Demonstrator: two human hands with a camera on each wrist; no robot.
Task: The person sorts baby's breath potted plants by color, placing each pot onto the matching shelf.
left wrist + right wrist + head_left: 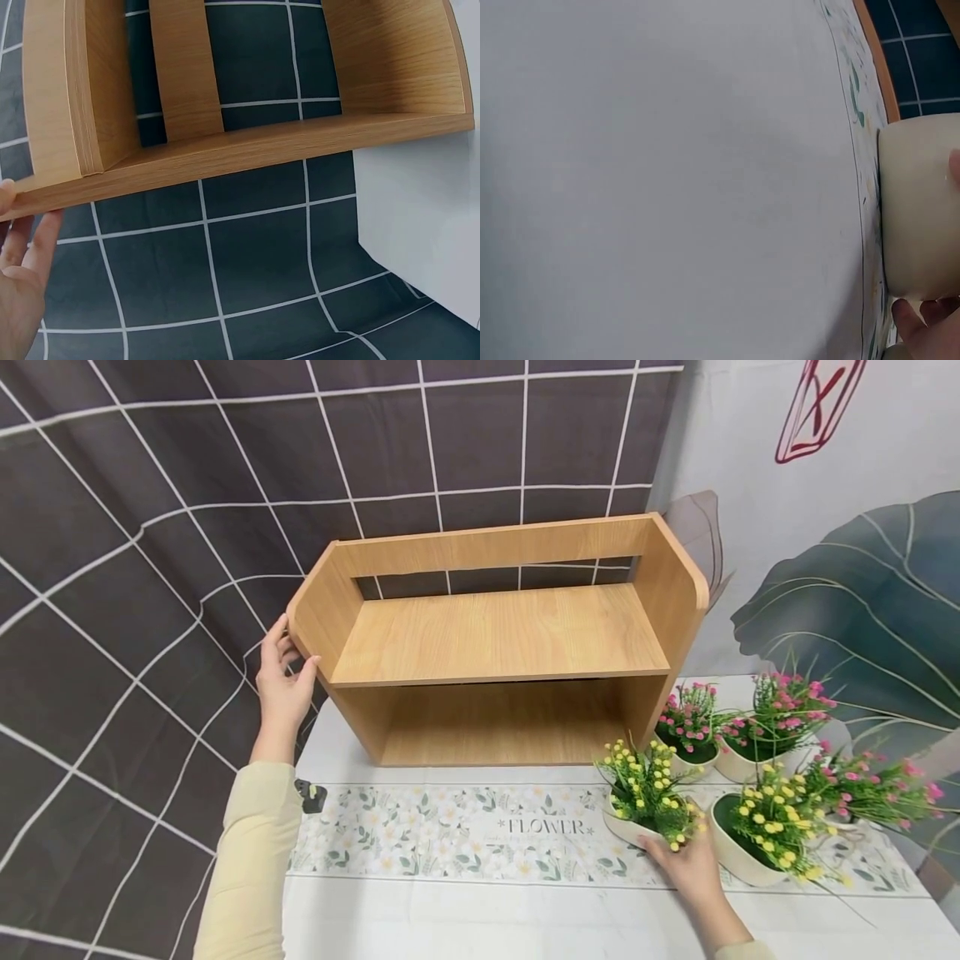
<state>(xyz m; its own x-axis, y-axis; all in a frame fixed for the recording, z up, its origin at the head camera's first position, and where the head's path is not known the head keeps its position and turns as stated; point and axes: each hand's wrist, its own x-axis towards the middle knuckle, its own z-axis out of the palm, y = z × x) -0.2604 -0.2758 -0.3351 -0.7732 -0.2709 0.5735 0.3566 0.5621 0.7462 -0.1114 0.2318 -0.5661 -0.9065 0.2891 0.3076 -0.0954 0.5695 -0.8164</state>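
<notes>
A light-brown two-tier wooden desk shelf (495, 635) stands on the table. My left hand (287, 681) grips its left side panel. In the left wrist view, the thumb and fingers of that hand (22, 300) lie on opposite faces of the shelf's panel (247, 154). My right hand (692, 864) holds a cream pot of yellow artificial flowers (626, 831) in front of the shelf's right end. The right wrist view has the pot (922, 210) at its right edge, with the fingertips (906, 319) against it; the flowers are out of that view.
Another yellow-flowered pot (750, 852) stands right of my right hand. Behind it are pink-flowered pots (738, 764). A floral runner marked FLOWER (450, 835) crosses the white table (450, 918). A small dark object (311, 796) lies at the left edge. A grid-patterned cloth (480, 443) hangs behind.
</notes>
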